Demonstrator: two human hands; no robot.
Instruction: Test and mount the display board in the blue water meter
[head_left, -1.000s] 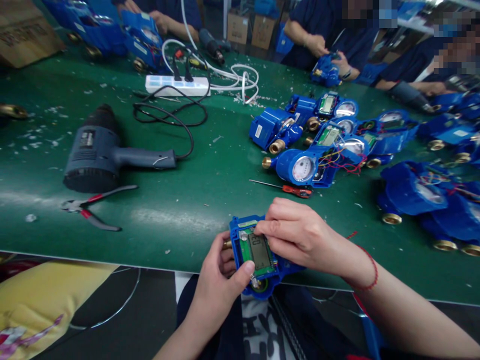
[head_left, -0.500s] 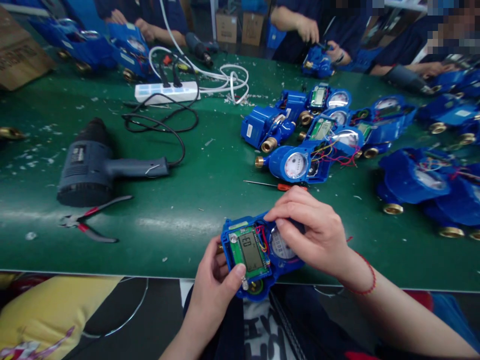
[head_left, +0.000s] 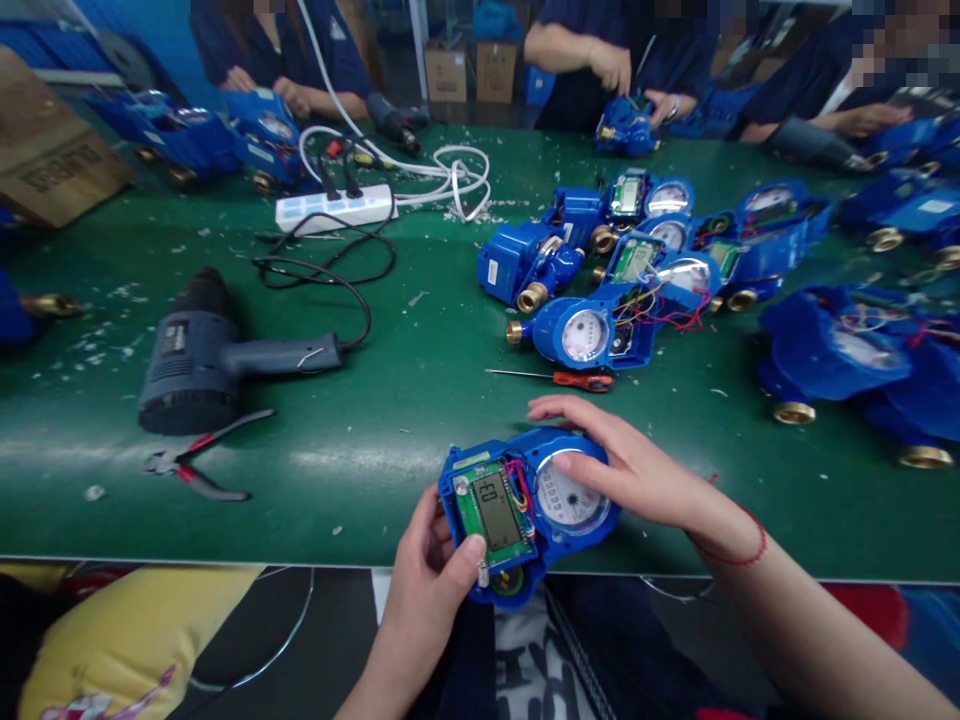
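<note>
My left hand [head_left: 444,562] grips a blue water meter [head_left: 559,552] by its left side, at the table's front edge. Its thumb presses near the lower corner of a green circuit board [head_left: 465,520] with a lit-up style grey display [head_left: 499,512]. Red and yellow wires run between the board and the round white dial [head_left: 570,500]. Over the dial's right side lies my right hand [head_left: 622,460], fingers stretched out past the far edge and thumb across the dial glass. An orange-handled screwdriver [head_left: 583,381] rests on the table just beyond.
Left on the green table [head_left: 420,400] lie a heat gun [head_left: 199,365] and cutting pliers [head_left: 199,465]. A white power strip [head_left: 334,208] with cables stands behind them. Several blue meters [head_left: 585,335] crowd the right side. Across the table, other people's hands [head_left: 611,70] handle meters.
My right hand has opened from bent, gathered fingers near the wires and shifted right, uncovering more of the dial. The left hand keeps its hold. The view has shifted slightly.
</note>
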